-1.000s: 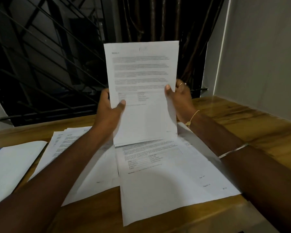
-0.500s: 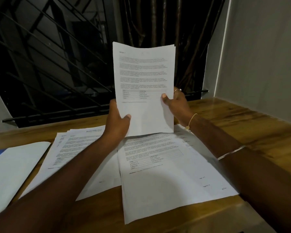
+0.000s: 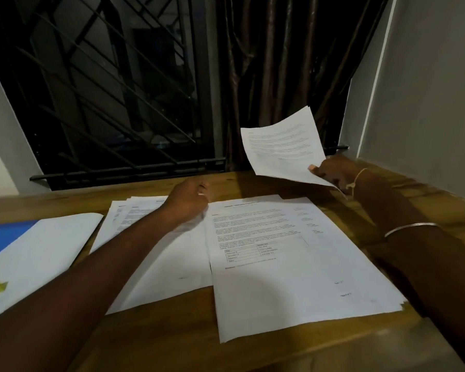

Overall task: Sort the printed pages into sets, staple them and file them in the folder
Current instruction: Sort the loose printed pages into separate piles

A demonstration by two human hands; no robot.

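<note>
I am logging: right hand (image 3: 330, 171) pinching held pages (image 3: 283, 149) aloft; left hand (image 3: 188, 201) resting loosely curled, empty, on left stack (image 3: 156, 264) on the surface (image 3: 151, 342).

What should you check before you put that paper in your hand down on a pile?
1. Right hand has a firm hold on the held pages: ok, pinched at a corner.
2. Which set the pages belong to: cannot tell, print too small.
3. Left hand is out of the way: not ok, it rests on the left pile.
4. Right pile is neat: not ok, sheets fanned.
5. Stapler within reach: cannot tell, none seen.
6. Folder is nearby: ok, at left.
</note>
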